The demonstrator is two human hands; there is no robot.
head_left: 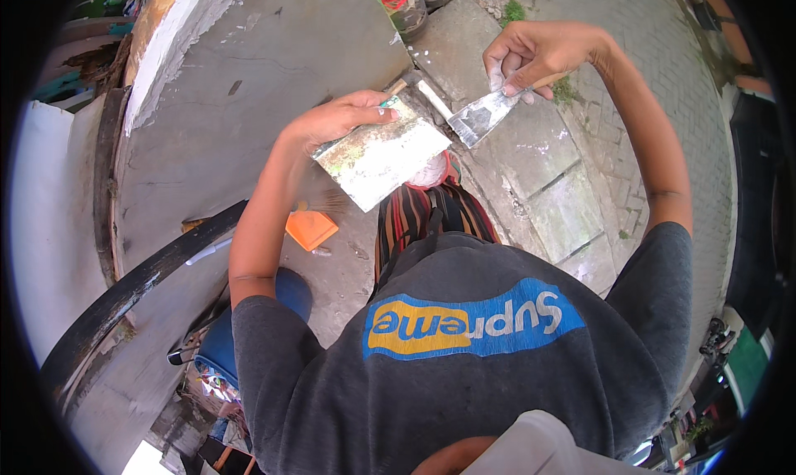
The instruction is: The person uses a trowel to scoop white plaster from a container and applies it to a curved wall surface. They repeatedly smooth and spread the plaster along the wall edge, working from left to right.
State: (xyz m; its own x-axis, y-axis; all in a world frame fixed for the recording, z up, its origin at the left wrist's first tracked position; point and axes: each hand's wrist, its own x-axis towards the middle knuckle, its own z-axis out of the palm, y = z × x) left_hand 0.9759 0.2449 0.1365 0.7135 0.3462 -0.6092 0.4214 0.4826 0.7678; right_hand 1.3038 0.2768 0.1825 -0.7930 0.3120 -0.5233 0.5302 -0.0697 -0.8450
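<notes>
My left hand [344, 120] grips one edge of a thin, flat square plate [383, 153], its thumb on top. The plate's upper face is glaringly bright and smeared with whitish residue. Higher and to the right, my right hand [535, 56] pinches a putty knife [485, 117] near its handle, most of which the fingers hide. The knife's wide blade is streaked white and points down-left toward the plate, close to its right corner; I cannot tell if they touch. Below that corner a bowl of pale paste [430, 173] shows partly. White powder marks my right fingers.
A grey wall [274, 102] with a rough white patch [186, 40] stands at the left. An orange dustpan [312, 230] and a blue bin [292, 297] are low on the left. A white-handled tool [434, 99] lies beyond the plate. Concrete slabs [531, 156] border brick paving [655, 52].
</notes>
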